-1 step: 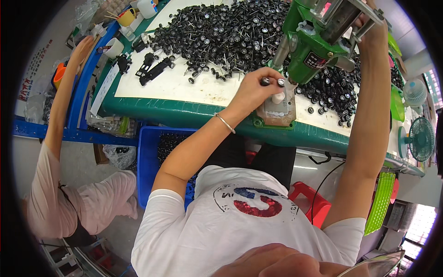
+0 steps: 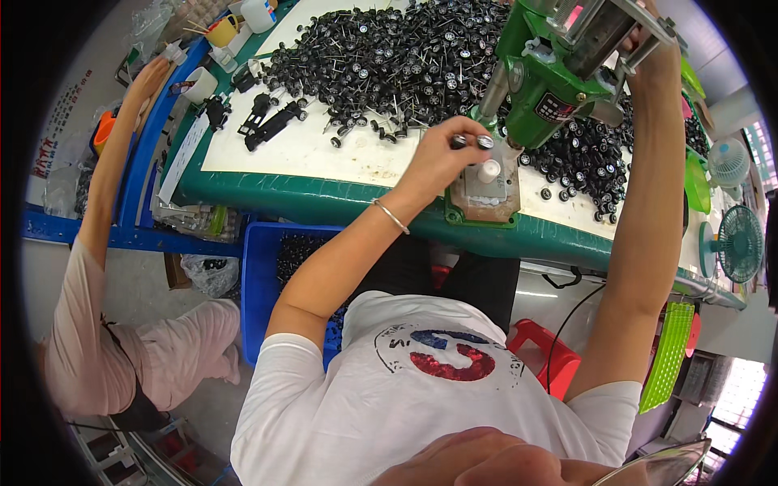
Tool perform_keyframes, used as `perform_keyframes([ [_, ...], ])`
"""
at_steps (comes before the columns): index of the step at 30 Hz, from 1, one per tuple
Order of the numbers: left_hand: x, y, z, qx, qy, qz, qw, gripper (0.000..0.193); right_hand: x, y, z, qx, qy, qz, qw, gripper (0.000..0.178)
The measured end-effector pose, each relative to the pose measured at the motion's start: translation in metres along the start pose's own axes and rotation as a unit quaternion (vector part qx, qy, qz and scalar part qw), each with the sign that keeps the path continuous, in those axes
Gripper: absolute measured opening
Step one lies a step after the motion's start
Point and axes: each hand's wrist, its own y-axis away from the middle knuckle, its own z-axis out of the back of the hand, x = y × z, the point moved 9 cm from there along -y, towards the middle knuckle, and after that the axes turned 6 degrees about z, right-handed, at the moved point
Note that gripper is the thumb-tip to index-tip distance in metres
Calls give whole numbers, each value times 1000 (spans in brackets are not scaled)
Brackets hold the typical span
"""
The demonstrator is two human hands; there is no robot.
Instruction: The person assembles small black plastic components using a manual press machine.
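Note:
My left hand point(image 2: 448, 152) pinches a pair of small black toy wheels point(image 2: 484, 142) with silvery hubs. It holds them just left of a round white post point(image 2: 489, 171) on the base plate point(image 2: 478, 212) of a green hand press point(image 2: 545, 101). Any axle between the wheels is hidden by my fingers. My right hand point(image 2: 640, 36) reaches up to the top right of the press, its fingers closed round the lever, partly behind metal bars. Behind the press spreads a big heap of black wheels on thin metal axles point(image 2: 397, 61).
More wheels point(image 2: 587, 162) lie right of the press. Black toy chassis point(image 2: 271, 121) sit on the left of the green-edged table point(image 2: 324, 198). A blue bin point(image 2: 258, 275) stands beside my legs. A co-worker's hand point(image 2: 150, 79) is at the far left. Green fans point(image 2: 740, 243) are at right.
My left hand has drawn slightly left and up with the wheels, baring the top of the white post. The co-worker's hand has shifted a little. My right hand stays in place.

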Motion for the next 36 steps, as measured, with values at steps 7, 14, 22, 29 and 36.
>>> perform_keyframes([
  [7,8,32,124,-167,34,122,978,20,-43,48,57,-45,138,-106,984,31],
  [14,16,56,215,-182,-393,51,900,19,-96,177,114,158,341,-236,896,17],
  [22,5,45,161,-144,-346,-14,927,11,-99,231,82,258,525,-54,809,16],
  [29,17,32,139,-163,-362,49,916,21,-94,225,78,223,421,-77,876,18],
  [36,1,23,115,-150,-466,-61,870,20,-87,206,18,234,277,-109,925,25],
])
